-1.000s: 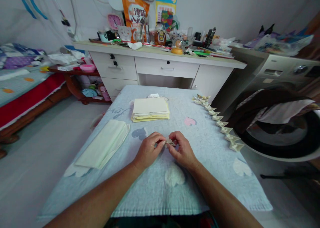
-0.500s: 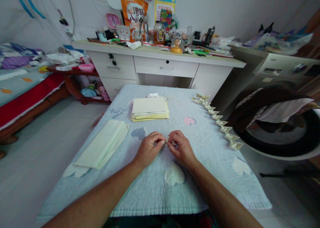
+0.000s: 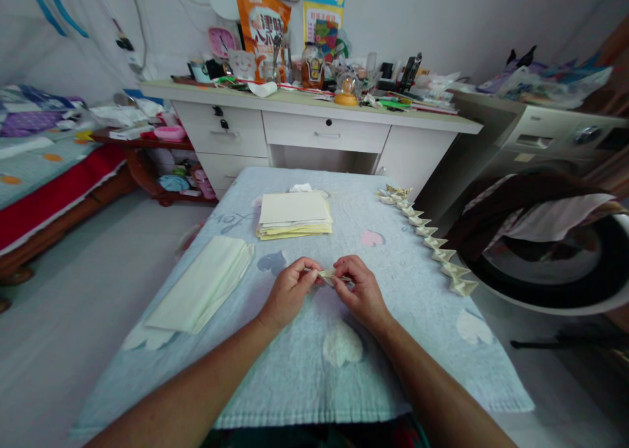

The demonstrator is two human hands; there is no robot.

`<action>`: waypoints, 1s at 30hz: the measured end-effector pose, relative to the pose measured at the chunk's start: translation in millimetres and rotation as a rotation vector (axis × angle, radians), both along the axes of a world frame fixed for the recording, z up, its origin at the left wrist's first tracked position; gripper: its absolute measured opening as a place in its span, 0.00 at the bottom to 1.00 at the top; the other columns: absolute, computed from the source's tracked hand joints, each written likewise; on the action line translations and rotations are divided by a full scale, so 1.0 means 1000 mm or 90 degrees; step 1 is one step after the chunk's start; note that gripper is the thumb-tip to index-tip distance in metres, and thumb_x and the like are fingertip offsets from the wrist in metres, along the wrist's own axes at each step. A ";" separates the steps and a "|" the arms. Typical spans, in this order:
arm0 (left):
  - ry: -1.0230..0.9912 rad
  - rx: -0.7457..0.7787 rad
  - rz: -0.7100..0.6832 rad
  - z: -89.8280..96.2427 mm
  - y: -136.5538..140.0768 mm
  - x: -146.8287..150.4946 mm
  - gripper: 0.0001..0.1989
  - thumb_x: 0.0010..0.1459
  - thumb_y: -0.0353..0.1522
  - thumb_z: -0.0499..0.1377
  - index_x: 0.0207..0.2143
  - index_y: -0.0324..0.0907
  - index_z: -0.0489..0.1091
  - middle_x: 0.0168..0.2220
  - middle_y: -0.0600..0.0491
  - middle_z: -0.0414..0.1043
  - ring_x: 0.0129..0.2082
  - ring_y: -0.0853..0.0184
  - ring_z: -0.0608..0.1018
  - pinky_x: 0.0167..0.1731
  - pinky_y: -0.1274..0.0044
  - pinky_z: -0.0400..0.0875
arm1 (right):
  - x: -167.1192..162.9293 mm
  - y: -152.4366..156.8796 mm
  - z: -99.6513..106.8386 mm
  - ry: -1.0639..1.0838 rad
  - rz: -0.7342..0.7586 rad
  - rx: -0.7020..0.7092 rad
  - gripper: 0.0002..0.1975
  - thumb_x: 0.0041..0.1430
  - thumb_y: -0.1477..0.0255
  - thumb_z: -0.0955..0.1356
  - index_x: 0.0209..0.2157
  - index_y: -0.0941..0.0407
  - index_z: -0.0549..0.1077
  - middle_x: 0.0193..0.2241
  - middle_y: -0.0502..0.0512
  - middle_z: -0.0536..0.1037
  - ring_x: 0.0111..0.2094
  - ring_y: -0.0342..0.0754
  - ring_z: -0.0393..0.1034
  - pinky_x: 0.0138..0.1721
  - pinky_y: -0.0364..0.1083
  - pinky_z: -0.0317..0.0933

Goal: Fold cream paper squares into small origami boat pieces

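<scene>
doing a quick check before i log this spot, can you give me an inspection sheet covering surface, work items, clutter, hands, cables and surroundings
surface: table covered by a pale blue patterned cloth
work items: small folded paper in hand; paper stack toward the far side; folded pale sheets at left; row of folded pieces along the right
clutter: crumpled white item behind the stack; desk top crowded, with orange bag and jar
hands: left hand and right hand both pinching the small folded paper
cables: cord with dark plug on the wall
surroundings: bed left, washing machine right
</scene>
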State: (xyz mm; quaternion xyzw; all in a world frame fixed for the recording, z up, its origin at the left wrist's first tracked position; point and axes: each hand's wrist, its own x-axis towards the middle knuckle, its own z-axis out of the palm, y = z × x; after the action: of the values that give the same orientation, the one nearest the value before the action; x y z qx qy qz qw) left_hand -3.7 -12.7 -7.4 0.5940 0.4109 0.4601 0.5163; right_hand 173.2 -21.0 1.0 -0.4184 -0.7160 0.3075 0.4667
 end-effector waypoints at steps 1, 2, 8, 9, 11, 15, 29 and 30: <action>-0.022 -0.021 -0.006 0.000 0.000 0.001 0.09 0.61 0.37 0.54 0.36 0.40 0.68 0.32 0.53 0.73 0.30 0.70 0.75 0.26 0.81 0.65 | 0.000 0.000 0.000 0.007 0.001 -0.003 0.05 0.56 0.79 0.65 0.31 0.55 0.68 0.38 0.54 0.68 0.39 0.45 0.66 0.38 0.43 0.62; -0.046 -0.040 -0.010 0.001 0.000 0.001 0.09 0.61 0.38 0.55 0.35 0.40 0.67 0.35 0.52 0.73 0.31 0.69 0.75 0.25 0.81 0.65 | 0.001 0.000 0.001 0.010 0.003 -0.005 0.04 0.56 0.79 0.65 0.31 0.55 0.69 0.38 0.54 0.68 0.39 0.45 0.66 0.38 0.43 0.62; -0.144 -0.118 -0.029 0.000 0.001 0.003 0.10 0.58 0.38 0.59 0.34 0.40 0.66 0.42 0.49 0.73 0.35 0.67 0.77 0.31 0.77 0.73 | 0.002 -0.002 0.005 -0.005 0.017 0.000 0.03 0.57 0.77 0.65 0.32 0.55 0.69 0.38 0.55 0.68 0.38 0.45 0.65 0.36 0.43 0.61; -0.148 -0.116 -0.030 0.000 0.001 0.003 0.10 0.58 0.38 0.59 0.34 0.40 0.66 0.42 0.49 0.73 0.35 0.68 0.77 0.31 0.77 0.73 | 0.002 -0.003 0.006 -0.008 0.027 -0.004 0.03 0.57 0.77 0.66 0.33 0.55 0.69 0.39 0.55 0.68 0.39 0.45 0.65 0.36 0.43 0.61; -0.150 -0.109 -0.031 -0.001 0.002 0.003 0.11 0.58 0.39 0.59 0.34 0.40 0.66 0.41 0.50 0.74 0.34 0.68 0.77 0.32 0.76 0.74 | 0.002 -0.003 0.006 -0.014 0.045 -0.011 0.06 0.55 0.76 0.68 0.35 0.55 0.68 0.41 0.56 0.67 0.40 0.46 0.65 0.36 0.43 0.62; -0.140 -0.106 -0.033 -0.003 0.002 0.003 0.11 0.58 0.40 0.59 0.34 0.40 0.67 0.40 0.50 0.74 0.35 0.68 0.77 0.33 0.76 0.73 | 0.001 -0.003 0.003 -0.025 0.026 -0.001 0.11 0.52 0.77 0.69 0.38 0.54 0.67 0.39 0.54 0.67 0.39 0.46 0.64 0.36 0.43 0.62; -0.121 -0.103 -0.039 0.005 0.003 -0.001 0.08 0.58 0.37 0.57 0.33 0.41 0.68 0.38 0.49 0.74 0.36 0.67 0.75 0.32 0.78 0.69 | 0.006 -0.001 0.001 0.030 0.016 -0.104 0.09 0.56 0.67 0.69 0.38 0.56 0.72 0.33 0.52 0.73 0.33 0.44 0.67 0.35 0.42 0.62; -0.125 -0.106 -0.041 0.004 0.003 -0.002 0.08 0.59 0.37 0.57 0.33 0.41 0.68 0.37 0.49 0.74 0.35 0.67 0.75 0.32 0.77 0.69 | 0.005 -0.001 0.003 0.036 0.013 -0.111 0.09 0.56 0.66 0.69 0.36 0.56 0.72 0.31 0.51 0.73 0.33 0.44 0.67 0.34 0.42 0.61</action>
State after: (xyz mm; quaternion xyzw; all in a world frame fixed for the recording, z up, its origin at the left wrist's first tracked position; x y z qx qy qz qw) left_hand -5.7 -9.8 -3.0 0.5141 0.3760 0.4633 0.6162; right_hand 178.2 -22.1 3.7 -0.4415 -0.6771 0.3852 0.4453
